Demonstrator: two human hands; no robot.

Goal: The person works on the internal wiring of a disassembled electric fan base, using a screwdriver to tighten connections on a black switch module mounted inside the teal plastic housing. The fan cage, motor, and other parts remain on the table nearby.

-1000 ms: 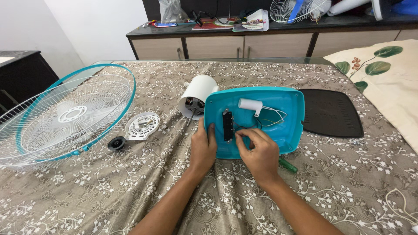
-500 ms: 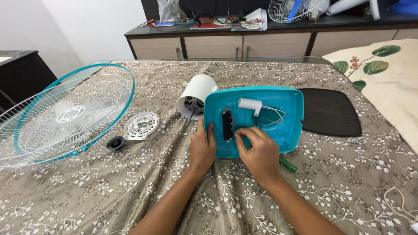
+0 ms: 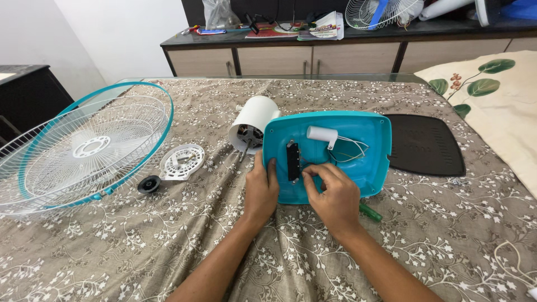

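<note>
Little has been moved since the earlier frames: both hands have stayed at the near edge of the turquoise fan base shell (image 3: 358,151), and only the viewpoint has been shifted slightly. The left hand (image 3: 262,190) is laid flat and open, fingers hooked over the shell's left near rim, so the shell is kept steady. The right hand (image 3: 334,193) is curled, its fingertips pinched inside the shell beside the black switch block (image 3: 293,161); whether anything small is held between them cannot be told. White wires (image 3: 349,151) and a white cylindrical capacitor (image 3: 323,133) are seen inside the shell, so the work is judged to remain at the wiring.

A green-handled screwdriver (image 3: 370,212) is partly hidden under the right hand. The white motor housing (image 3: 254,123) is set touching the shell's far left corner. The shell is placed near the middle of a floral-patterned bedspread (image 3: 168,246). A wire fan guard (image 3: 84,148) is laid at the left edge, with a white hub plate (image 3: 182,162) and a black knob (image 3: 149,184) beside it, and a black base plate (image 3: 422,144) to the right. A leaf-printed pillow (image 3: 498,100) and a cluttered sideboard (image 3: 313,53) are seen beyond.
</note>
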